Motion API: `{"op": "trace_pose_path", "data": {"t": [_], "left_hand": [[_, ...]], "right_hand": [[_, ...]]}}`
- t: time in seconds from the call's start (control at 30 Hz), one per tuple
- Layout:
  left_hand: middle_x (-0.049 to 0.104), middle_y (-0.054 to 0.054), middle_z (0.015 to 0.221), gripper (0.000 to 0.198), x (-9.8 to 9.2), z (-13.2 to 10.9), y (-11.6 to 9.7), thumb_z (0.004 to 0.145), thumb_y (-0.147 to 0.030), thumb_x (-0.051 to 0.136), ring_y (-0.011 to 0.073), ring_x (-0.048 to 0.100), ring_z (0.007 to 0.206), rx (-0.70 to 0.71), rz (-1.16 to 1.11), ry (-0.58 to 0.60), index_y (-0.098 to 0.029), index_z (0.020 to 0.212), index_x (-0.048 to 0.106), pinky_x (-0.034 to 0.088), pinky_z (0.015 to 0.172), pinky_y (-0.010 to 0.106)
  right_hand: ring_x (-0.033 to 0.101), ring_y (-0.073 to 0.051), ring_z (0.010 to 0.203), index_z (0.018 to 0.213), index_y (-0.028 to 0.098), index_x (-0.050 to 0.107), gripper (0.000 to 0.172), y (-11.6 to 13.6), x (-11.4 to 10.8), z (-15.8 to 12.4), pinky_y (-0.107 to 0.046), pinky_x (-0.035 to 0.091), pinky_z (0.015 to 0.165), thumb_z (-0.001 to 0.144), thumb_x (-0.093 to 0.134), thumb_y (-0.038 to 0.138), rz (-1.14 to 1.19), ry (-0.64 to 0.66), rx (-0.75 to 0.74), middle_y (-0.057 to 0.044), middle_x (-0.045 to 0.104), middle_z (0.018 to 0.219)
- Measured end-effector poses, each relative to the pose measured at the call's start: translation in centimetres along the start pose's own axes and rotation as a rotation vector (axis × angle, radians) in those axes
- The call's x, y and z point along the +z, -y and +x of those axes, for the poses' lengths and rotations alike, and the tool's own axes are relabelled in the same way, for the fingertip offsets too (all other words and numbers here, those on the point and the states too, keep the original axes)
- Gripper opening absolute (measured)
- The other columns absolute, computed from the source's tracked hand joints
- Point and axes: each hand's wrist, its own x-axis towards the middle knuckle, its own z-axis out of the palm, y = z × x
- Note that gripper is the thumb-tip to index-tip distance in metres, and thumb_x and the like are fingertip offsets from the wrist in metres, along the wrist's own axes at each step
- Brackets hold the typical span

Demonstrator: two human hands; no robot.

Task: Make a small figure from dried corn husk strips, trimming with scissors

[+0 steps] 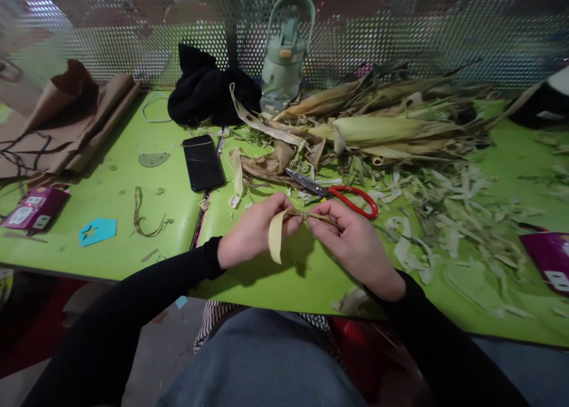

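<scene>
Husk strip [275,236]: pale yellow, held just above the near edge of the green table [111,217], centre of my view, betw. both hands. L hand [252,229]: thumb and fingers pinched on the strip's upper part; the loose wide end curls down below the hand. R hand [353,241]: fingertips closed tight on the other end, where the strip narrows to a twisted, brownish strand. Hands near each other, not touching as far as I can tell; the strip spans the gap. Both sleeves black.

Surroundings on my feed:
- Scissors w/ red handles [351,195] flat on the table just beyond the hands, blades pointing left.
- Behind them, a pile of unhusked corn ears [382,128].
- Pale husk scraps [444,223] scattered to the right of the R hand.
- Black phone [203,162] lying flat, left of the scissors.
- Further back: black cloth [204,90] and a pale green bottle w/ handle [287,51], both against the perforated panel [444,28].
- Far left: brown paper bag [66,114], purple packet [35,208], blue tag w/ star cut-out [98,230].
- Second purple packet [549,259] at the right edge, partly cut off.
</scene>
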Motion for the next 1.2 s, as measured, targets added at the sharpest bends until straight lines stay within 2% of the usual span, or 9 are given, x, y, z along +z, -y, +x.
{"op": "trace_pose_path", "data": {"t": [0.17, 0.4, 0.47, 0.6, 0.7, 0.87, 1.0, 1.1, 1.2], "left_hand": [[0.056, -0.002, 0.074, 0.014, -0.2, -0.1, -0.2, 0.087, -0.028, 0.058, 0.0098, 0.047, 0.064, 0.016, -0.069, 0.053, -0.017, 0.087, 0.049, 0.037, 0.061, 0.023], [0.050, -0.003, 0.071, 0.028, 0.4, 0.0, 0.6, 0.090, -0.044, 0.059, 0.0087, 0.043, 0.060, 0.015, -0.264, 0.101, -0.018, 0.089, 0.049, 0.035, 0.056, 0.022], [0.052, -0.003, 0.072, 0.025, 0.3, 0.2, 0.7, 0.092, -0.043, 0.056, 0.0090, 0.044, 0.060, 0.029, -0.188, 0.104, -0.019, 0.089, 0.049, 0.035, 0.057, 0.022], [0.054, -0.002, 0.073, 0.016, -0.4, 0.3, 0.5, 0.095, -0.031, 0.050, 0.0107, 0.046, 0.063, 0.112, 0.112, 0.073, -0.018, 0.086, 0.051, 0.035, 0.064, 0.025], [0.055, -0.001, 0.073, 0.018, -0.6, 0.2, 0.2, 0.097, -0.029, 0.047, 0.0111, 0.048, 0.064, 0.146, 0.159, 0.038, -0.018, 0.084, 0.054, 0.035, 0.063, 0.025], [0.052, -0.002, 0.071, 0.021, -0.2, 0.2, 0.2, 0.096, -0.029, 0.048, 0.0109, 0.046, 0.066, 0.094, 0.009, -0.030, -0.017, 0.081, 0.056, 0.037, 0.063, 0.024], [0.050, -0.001, 0.072, 0.031, -0.4, 0.7, 0.6, 0.097, -0.039, 0.049, 0.0106, 0.045, 0.066, 0.036, -0.150, 0.000, -0.017, 0.075, 0.053, 0.040, 0.062, 0.023], [0.053, -0.001, 0.075, 0.025, -0.9, 1.0, 0.4, 0.096, -0.041, 0.052, 0.0113, 0.048, 0.069, 0.013, -0.153, 0.019, -0.017, 0.090, 0.058, 0.043, 0.064, 0.024], [0.061, 0.001, 0.085, 0.030, -0.9, 1.0, 0.3, 0.094, -0.037, 0.057, 0.0122, 0.055, 0.074, 0.016, -0.131, 0.093, -0.017, 0.116, 0.055, 0.046, 0.068, 0.025]], "right_hand": [[0.030, -0.009, 0.048, 0.085, 0.022, 0.057, 0.013, 0.2, 0.0, -0.1, -0.024, 0.026, 0.046, 0.087, 0.059, 0.034, 0.002, -0.016, -0.006, 0.008, 0.035, 0.055], [0.049, -0.011, 0.055, 0.082, 0.020, 0.061, 0.016, -0.1, 0.1, 0.0, -0.023, 0.038, 0.049, 0.082, 0.063, 0.035, 0.110, -0.028, 0.073, 0.001, 0.056, 0.066], [0.050, -0.011, 0.056, 0.083, 0.020, 0.062, 0.017, -0.2, -0.1, 0.2, -0.023, 0.039, 0.049, 0.083, 0.063, 0.037, 0.121, -0.001, 0.075, 0.001, 0.058, 0.067], [0.053, -0.011, 0.058, 0.081, 0.020, 0.061, 0.018, -0.1, -0.4, 0.6, -0.023, 0.041, 0.050, 0.084, 0.065, 0.037, 0.138, 0.050, 0.034, 0.001, 0.060, 0.068], [0.051, -0.010, 0.054, 0.082, 0.021, 0.060, 0.017, 0.1, -0.3, 0.3, -0.022, 0.041, 0.047, 0.087, 0.063, 0.037, 0.174, 0.086, 0.043, 0.002, 0.059, 0.066], [0.059, -0.014, 0.064, 0.091, 0.023, 0.061, 0.018, 0.3, -0.3, -0.5, -0.026, 0.048, 0.055, 0.088, 0.063, 0.041, 0.175, 0.085, 0.083, -0.001, 0.067, 0.078], [0.052, -0.013, 0.059, 0.091, 0.022, 0.060, 0.020, 0.2, -0.3, -0.3, -0.025, 0.040, 0.050, 0.091, 0.060, 0.042, 0.170, 0.097, 0.072, 0.001, 0.060, 0.070], [0.042, -0.010, 0.052, 0.087, 0.022, 0.058, 0.022, -0.1, -0.1, 0.2, -0.024, 0.032, 0.046, 0.092, 0.058, 0.043, 0.197, 0.059, 0.043, 0.005, 0.050, 0.063], [0.043, -0.010, 0.051, 0.085, 0.022, 0.054, 0.023, -0.4, -0.1, 0.6, -0.024, 0.034, 0.047, 0.094, 0.056, 0.044, 0.213, 0.053, 0.020, 0.006, 0.048, 0.060]]}}
